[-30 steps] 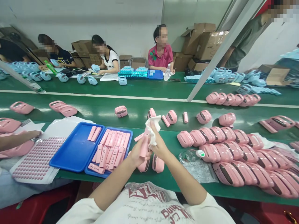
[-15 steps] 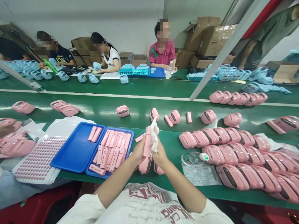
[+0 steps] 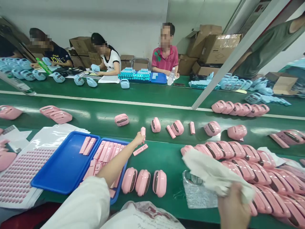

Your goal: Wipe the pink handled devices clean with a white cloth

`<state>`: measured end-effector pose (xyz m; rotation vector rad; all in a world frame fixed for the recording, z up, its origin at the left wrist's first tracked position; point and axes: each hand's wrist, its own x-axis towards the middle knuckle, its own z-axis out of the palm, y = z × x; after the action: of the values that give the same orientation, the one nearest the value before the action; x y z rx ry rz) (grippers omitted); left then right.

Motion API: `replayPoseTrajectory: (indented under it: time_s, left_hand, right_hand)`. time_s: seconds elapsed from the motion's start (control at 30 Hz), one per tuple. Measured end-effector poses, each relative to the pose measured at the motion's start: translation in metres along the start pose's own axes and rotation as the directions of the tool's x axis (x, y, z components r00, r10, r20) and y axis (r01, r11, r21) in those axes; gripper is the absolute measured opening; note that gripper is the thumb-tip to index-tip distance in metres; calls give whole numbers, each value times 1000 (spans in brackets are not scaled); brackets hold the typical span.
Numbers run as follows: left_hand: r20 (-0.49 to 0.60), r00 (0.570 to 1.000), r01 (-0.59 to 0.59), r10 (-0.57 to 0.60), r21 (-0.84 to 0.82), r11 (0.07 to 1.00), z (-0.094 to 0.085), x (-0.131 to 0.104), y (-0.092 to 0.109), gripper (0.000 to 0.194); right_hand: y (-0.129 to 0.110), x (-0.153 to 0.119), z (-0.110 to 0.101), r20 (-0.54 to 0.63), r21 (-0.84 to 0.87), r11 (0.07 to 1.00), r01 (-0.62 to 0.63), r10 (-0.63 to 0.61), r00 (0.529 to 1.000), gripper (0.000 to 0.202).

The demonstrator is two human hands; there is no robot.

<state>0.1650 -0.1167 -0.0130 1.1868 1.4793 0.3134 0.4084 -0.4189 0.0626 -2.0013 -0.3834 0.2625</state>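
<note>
My left hand reaches forward with its fingers closed around a small pink plastic bar. Just below it, a second pink bar with dark marks lies on the green table. At the right, my right hand grips a white cloth, which spreads out to the left over a glass dish and bubble wrap. Between my arms stand a few pink rounded housings with dark windows. Under my left forearm is a blue tray of pink bars, partly hidden by the arm.
Another blue tray holds two pink bars, beside sheets of round stickers. Rows of pink housings fill the right side. More housings sit along the belt. Co-workers sit across the table, and a slanted post crosses the view.
My hands have parted. The left moved forward and left with the pink bar; the right swung far right with the cloth, uncovering the pink housings in front of me.
</note>
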Motion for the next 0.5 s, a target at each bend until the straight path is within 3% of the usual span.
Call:
replayPoseTrajectory:
  time_s: [0.07,0.1,0.13,0.2,0.23,0.27,0.3,0.33,0.4,0.43,0.5]
  left_hand:
    - [-59,998,2,7,154,988,2,32,10,55]
    - [-82,996,-1,20,221,975,4,46,14,56]
    - [-99,994,-7,36,282,959,8,57,17,57]
    - [-109,992,-20,67,383,924,17,72,19,58]
    - [-104,991,-28,79,425,905,22,77,18,60]
    - [-94,991,-38,92,462,886,26,80,16,62]
    - [-82,991,-53,107,497,866,30,82,14,64]
    - [-71,989,-71,128,528,846,32,83,12,64]
    - [-66,980,-117,190,585,803,29,80,8,62]
    - [-78,969,-139,234,611,780,23,78,8,59]
    - [-144,932,-162,334,658,735,-1,73,13,53]
  right_hand:
    - [16,15,-18,-106,-228,969,93,-120,987,50]
    - [26,19,-21,-61,-331,919,214,-247,967,48]
    - [37,22,-21,60,-395,834,385,-394,917,47]
    - [58,23,-13,280,-375,596,710,-658,699,45]
    - [67,21,-7,341,-371,468,802,-735,586,44]
    - [74,19,0,376,-387,371,844,-773,511,44]
    - [79,17,6,383,-411,308,858,-796,469,44]
    - [82,15,12,365,-432,286,855,-812,456,43]
    - [85,15,18,243,-450,358,818,-832,498,40]
    - [86,17,19,158,-445,428,786,-827,540,39]
    - [90,29,16,42,-414,613,673,-726,687,41]
